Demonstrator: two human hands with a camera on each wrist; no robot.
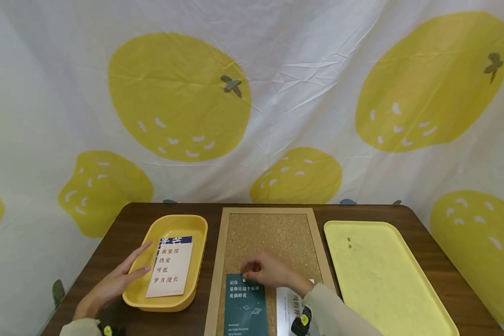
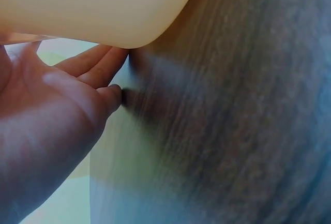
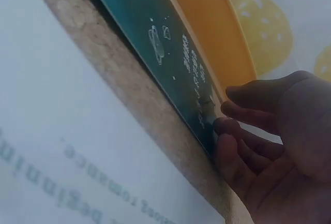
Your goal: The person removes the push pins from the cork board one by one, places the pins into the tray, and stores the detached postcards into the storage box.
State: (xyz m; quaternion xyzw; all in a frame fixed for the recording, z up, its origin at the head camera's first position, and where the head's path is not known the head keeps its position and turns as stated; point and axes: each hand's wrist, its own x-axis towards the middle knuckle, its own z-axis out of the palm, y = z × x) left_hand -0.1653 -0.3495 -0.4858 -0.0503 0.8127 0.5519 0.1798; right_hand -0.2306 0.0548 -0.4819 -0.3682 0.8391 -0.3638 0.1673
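At the top edge of the teal postcard (image 1: 245, 305) on the corkboard (image 1: 273, 238), the right hand (image 1: 270, 270) curls, its grip unclear; light, level pressure should avoid creasing. The left hand (image 1: 116, 281), fingers extended, lies at the yellow basin's (image 1: 161, 306) rim.

Teal card (image 1: 245, 317) smooth paper; board (image 1: 269, 238) rough cork; yellow basin (image 1: 164, 307) smooth plastic; backdrop (image 1: 277, 84) creased cloth; tabletop (image 1: 128, 233) wood-grained
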